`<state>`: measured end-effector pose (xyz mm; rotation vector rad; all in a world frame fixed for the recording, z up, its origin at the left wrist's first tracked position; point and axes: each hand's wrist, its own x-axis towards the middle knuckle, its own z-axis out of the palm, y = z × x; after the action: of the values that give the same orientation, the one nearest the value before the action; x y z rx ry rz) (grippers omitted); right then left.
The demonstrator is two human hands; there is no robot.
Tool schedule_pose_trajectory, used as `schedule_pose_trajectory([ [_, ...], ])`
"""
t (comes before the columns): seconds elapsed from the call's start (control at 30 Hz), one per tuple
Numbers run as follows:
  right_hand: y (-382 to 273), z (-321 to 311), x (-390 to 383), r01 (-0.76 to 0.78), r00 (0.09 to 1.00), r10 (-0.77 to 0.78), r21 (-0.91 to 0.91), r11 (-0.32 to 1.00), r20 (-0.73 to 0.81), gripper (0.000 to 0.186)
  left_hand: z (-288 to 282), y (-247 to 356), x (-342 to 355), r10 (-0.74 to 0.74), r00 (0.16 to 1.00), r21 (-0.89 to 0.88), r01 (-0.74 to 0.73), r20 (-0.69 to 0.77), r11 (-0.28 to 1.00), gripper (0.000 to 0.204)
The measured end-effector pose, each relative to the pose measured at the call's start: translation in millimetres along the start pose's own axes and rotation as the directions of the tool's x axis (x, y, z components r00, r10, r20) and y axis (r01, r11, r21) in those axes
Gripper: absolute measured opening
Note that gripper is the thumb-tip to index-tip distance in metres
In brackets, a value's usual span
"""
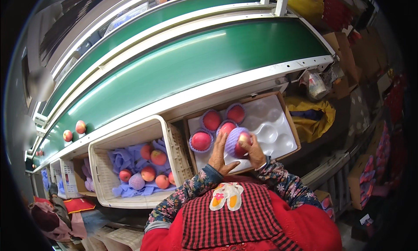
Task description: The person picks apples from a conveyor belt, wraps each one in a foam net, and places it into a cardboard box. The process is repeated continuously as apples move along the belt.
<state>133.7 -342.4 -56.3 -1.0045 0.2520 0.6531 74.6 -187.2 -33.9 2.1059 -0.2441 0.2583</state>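
A red-yellow apple [242, 143] in a purple foam net hangs over the near side of a cardboard box [297, 135]. My right hand [254, 152] grips this apple from the right, the thumb on its bare skin. Just left of it is my left hand [220, 155], fingers stretched out and thumb apart; whether its fingertips touch the net I cannot tell. Inside the box lies a white molded tray [265, 116] with round hollows. Several red apples [201, 140] in foam nets sit in its left part, one partly behind my left fingers.
Left of the box stands a white plastic crate [102, 177] holding blue cloth, loose apples and one netted apple [136, 181]. Beyond runs a green conveyor belt [174, 72] with two apples at its left. A yellow bag [320, 124] lies to the right. Another person [58, 216] is at the lower left.
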Motion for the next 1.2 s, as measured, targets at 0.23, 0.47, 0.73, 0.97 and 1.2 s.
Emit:
schedule_pose_trajectory([
  [0.23,-50,-92,115,0.147,0.841,-0.398,-0.553,0.82,-0.367,0.077,-29,-17,-11,-0.399,0.906,-0.368,0.327,-0.14,0.871,0.069],
  [0.47,-60,-70,144,-0.133,0.82,-0.372,-0.777,0.616,-0.435,0.089,-67,-19,-53,-0.448,0.859,-0.527,0.268,-0.248,0.806,0.044],
  [0.73,-22,-124,194,-0.078,0.615,-0.667,-0.874,0.48,-0.421,0.094,-119,-9,-106,-0.591,0.707,-0.612,0.281,-0.388,0.739,0.04],
  [0.97,-25,-125,185,0.024,0.476,-0.798,-0.902,0.43,-0.368,0.082,-190,-21,-183,-0.622,0.524,-0.497,0.376,-0.583,0.782,0.034],
  [1.2,-28,-161,221,-0.172,0.648,-0.667,-0.923,0.344,-0.369,0.055,-233,-75,-233,-0.709,0.473,-0.399,0.599,-0.524,0.694,0.028],
])
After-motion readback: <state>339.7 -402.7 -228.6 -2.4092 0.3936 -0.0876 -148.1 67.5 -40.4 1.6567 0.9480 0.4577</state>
